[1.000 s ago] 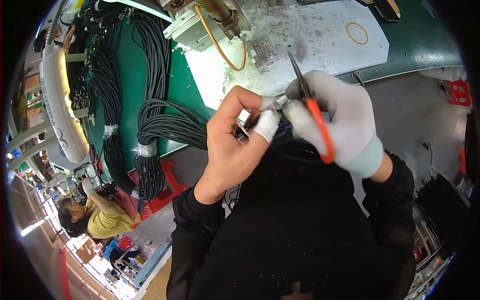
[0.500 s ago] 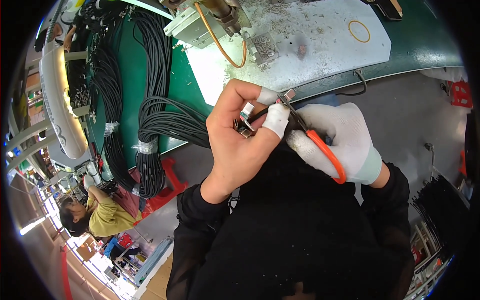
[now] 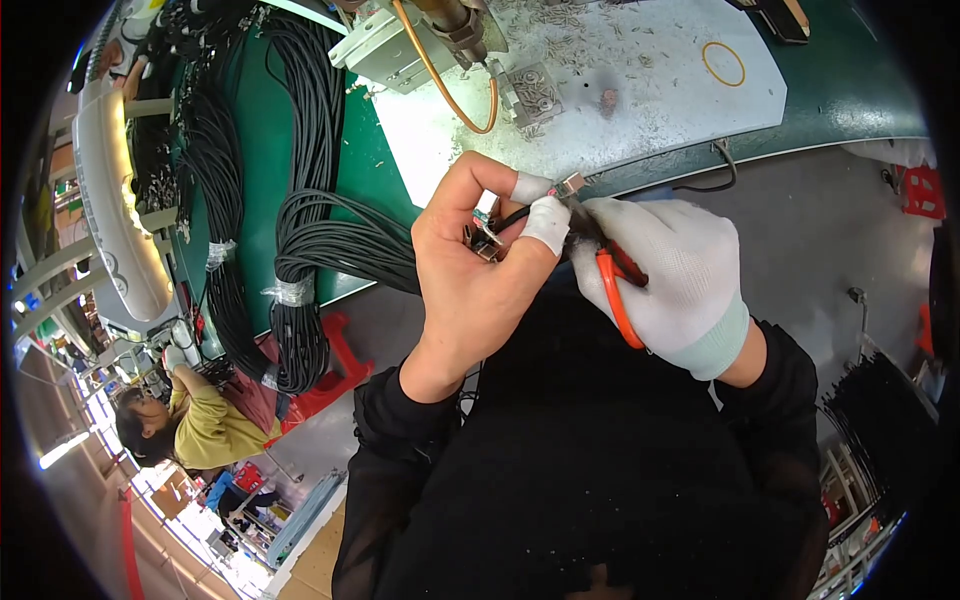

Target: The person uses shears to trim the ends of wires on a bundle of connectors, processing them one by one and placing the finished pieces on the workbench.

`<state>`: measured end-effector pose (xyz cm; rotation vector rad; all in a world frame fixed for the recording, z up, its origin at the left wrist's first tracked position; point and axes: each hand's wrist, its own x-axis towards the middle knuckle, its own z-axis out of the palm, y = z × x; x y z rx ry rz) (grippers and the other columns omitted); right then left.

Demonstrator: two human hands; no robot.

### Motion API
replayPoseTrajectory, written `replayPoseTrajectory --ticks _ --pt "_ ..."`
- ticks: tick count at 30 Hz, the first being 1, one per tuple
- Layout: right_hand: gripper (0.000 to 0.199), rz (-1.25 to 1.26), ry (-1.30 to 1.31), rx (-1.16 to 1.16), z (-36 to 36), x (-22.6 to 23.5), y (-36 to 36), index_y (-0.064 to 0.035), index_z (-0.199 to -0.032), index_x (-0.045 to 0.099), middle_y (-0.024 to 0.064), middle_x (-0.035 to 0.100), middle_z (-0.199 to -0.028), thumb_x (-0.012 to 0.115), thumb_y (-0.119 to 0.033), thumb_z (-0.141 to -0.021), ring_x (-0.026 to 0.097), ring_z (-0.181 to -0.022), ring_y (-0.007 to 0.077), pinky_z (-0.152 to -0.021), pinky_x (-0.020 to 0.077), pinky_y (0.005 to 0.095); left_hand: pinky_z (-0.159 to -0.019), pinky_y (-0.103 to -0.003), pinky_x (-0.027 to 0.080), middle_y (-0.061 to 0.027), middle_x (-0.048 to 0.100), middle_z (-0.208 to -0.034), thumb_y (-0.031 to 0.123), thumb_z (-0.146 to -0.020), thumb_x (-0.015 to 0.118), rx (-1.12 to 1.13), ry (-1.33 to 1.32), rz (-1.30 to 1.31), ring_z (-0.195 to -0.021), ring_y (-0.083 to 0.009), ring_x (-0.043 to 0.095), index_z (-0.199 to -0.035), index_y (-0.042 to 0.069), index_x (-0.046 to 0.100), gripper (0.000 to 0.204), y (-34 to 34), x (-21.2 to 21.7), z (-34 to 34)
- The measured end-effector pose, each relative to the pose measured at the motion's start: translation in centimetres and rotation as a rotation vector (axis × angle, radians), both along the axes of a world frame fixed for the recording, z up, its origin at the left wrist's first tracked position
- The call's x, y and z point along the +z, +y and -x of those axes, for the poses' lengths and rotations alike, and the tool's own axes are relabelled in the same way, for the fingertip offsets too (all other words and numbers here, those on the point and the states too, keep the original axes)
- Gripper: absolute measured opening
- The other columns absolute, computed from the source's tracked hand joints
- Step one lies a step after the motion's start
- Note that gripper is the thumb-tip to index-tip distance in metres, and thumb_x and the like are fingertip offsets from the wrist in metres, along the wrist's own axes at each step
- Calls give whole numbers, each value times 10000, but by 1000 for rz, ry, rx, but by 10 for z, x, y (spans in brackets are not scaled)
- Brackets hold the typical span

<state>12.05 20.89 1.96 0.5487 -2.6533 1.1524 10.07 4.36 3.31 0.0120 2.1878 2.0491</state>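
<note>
Head view of cable-end work held above the lap, just short of the counter (image 3: 860,95) edge. The left hand (image 3: 470,270), bare but for white tape on two fingertips, is closed in a pinch around a small metal connector (image 3: 485,235) and the black cable (image 3: 515,215) that runs from it; a second metal connector end (image 3: 570,184) shows between the taped fingertips and touches the glove. The right hand (image 3: 670,275), in a white knit glove, is curled shut around orange-handled cutters (image 3: 615,290) whose blades are hidden behind the left fingers, so whether they are biting the cable cannot be told. Judged from this, the piece is mid-operation — gripped and presented to the tool, not yet set down. Behind, bundles of black cable (image 3: 300,240) hang over the green counter edge, tied with clear tape; how many are finished cannot be read here. On the white mat (image 3: 640,110) lie scattered metal offcuts, a small tray of metal parts (image 3: 535,92), an orange tube (image 3: 450,85) from a fixture, and a yellow rubber band (image 3: 723,63). Another person in a yellow top (image 3: 205,425) works at lower left — well apart.
</note>
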Motion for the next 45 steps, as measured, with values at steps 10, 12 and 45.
replayPoseTrajectory --ticks 10,12,45 --pt "249 14 -31 11 -3 2 0 -20 -908 635 87 609 -673 721 -66 -679 592 -555 262 -516 457 324 -589 -141 390 50 443 -701 -38 -813 635 -9 16 -1 -657 1 405 -859 21 516 141 0 -4 2" --pt "234 115 -142 45 -3 4 3 -17 -905 635 93 600 -661 714 -67 -691 580 -537 262 -509 453 321 -588 -141 390 50 444 -701 -38 -812 636 -1 8 9 -657 2 407 -861 20 518 141 1 -3 2" --pt "350 530 -704 213 127 -29 -4 12 -733 573 55 542 -524 580 -307 -878 549 -427 112 -405 434 226 -465 -210 361 17 532 -654 9 -844 560 -192 -224 180 -533 -53 462 -849 15 584 26 -45 -33 103"
